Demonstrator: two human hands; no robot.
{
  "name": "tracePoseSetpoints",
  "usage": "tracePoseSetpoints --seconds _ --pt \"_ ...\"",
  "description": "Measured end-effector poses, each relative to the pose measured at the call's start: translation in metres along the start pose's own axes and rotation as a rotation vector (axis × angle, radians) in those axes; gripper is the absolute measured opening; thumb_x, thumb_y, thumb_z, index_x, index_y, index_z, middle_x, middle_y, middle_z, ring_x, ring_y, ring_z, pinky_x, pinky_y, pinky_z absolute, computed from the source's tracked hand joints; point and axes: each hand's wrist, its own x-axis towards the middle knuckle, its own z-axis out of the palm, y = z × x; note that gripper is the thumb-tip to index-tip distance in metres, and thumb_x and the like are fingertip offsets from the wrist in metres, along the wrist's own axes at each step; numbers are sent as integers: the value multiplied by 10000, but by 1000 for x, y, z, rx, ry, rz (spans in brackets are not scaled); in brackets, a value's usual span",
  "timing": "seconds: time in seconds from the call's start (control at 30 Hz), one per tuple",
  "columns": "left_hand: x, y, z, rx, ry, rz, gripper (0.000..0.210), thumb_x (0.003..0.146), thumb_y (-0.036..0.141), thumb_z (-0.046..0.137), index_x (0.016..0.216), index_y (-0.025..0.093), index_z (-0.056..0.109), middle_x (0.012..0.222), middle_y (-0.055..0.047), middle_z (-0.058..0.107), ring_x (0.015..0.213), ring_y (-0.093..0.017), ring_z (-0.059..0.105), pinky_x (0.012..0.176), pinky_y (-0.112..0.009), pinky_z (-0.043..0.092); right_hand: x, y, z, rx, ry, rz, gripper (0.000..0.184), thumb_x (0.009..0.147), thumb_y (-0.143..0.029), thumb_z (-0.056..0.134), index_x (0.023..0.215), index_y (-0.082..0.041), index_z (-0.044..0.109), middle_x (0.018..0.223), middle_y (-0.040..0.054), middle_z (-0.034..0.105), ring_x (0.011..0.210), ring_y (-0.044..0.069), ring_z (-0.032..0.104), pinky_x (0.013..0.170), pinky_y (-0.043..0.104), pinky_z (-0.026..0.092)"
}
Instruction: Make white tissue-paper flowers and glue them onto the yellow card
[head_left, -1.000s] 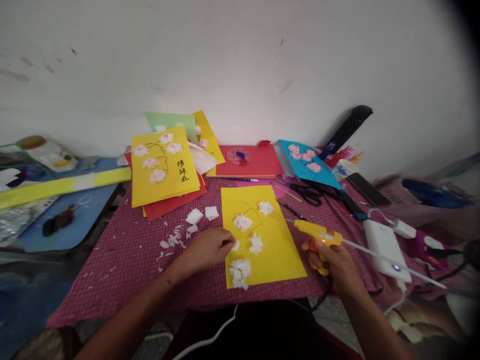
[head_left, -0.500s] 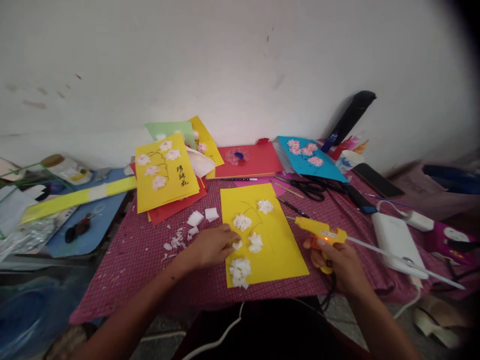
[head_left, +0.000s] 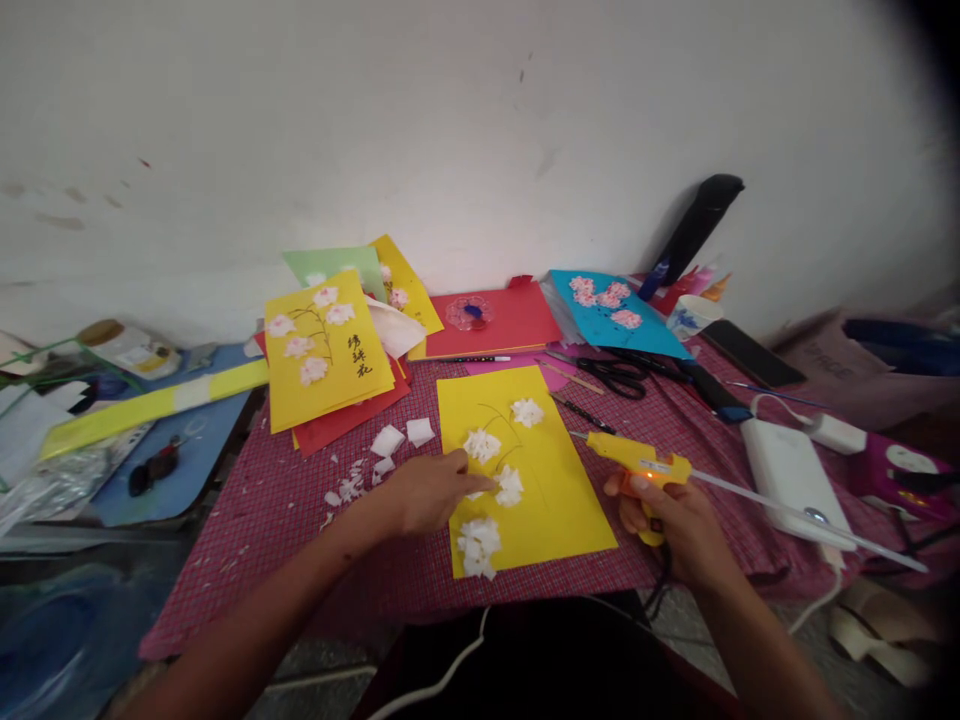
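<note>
A yellow sheet of card [head_left: 562,500] lies in front of me with thin drawn stems and several white paper flowers [head_left: 480,545] on it. My left hand [head_left: 435,492] is over the card's left edge. Its index finger stretches out to the flower [head_left: 509,486] near the middle, and a small white piece shows partly under it. My right hand [head_left: 667,510] is wrapped round a yellow hot glue gun [head_left: 637,456], its small light glowing orange. A long glue stick [head_left: 795,513] sticks out of the gun's back, and the nozzle points left over the card's right edge.
White paper scraps [head_left: 349,488] and folded squares [head_left: 388,440] lie left of the card. Finished flower cards [head_left: 330,390] stack behind them. Black scissors [head_left: 615,376], a blue flower card [head_left: 577,320], a paper cup [head_left: 694,315] and a white power bank [head_left: 795,480] are on the right.
My left hand has shifted slightly right, its index finger now straightened towards the middle flower. My right hand keeps the glue gun almost still. The view has moved a little.
</note>
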Motion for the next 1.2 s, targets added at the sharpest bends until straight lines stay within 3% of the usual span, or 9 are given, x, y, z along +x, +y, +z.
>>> tracePoseSetpoints --seconds 0.2,0.43,0.63,0.87,1.2 --pt "3 -1 -1 -10 -8 8 268 954 195 453 1121 222 661 1036 -78 612 918 -202 625 749 -281 471 1 0 0 -71 12 5 341 904 -493 623 842 -161 675 495 -16 494 469 133 430 466 279 255" --pt "4 -4 11 19 40 0 257 998 253 420 928 180 656 978 -70 635 872 -192 624 758 -290 474 1 0 2 -32 26 -3 319 893 -471 643 848 -157 678 502 -11 503 468 134 423 464 287 268" --pt "2 -1 20 -17 144 -89 250 990 264 423 888 173 632 926 -73 640 865 -198 618 746 -298 466 0 2 0 -23 15 10 286 906 -439 642 875 -159 686 509 -11 513 481 129 430 469 284 259" --pt "11 22 23 -75 214 -267 238 957 253 434 805 174 598 860 -70 629 755 -181 599 668 -288 450 0 5 -2 -28 8 4 292 921 -447 626 871 -164 679 512 -18 505 481 127 425 476 279 260" --pt "28 35 27 22 195 -315 230 964 274 432 889 176 626 908 -72 651 817 -215 651 693 -313 496 0 4 -3 -27 9 -6 311 917 -457 630 879 -154 683 512 -10 508 481 132 428 480 287 261"
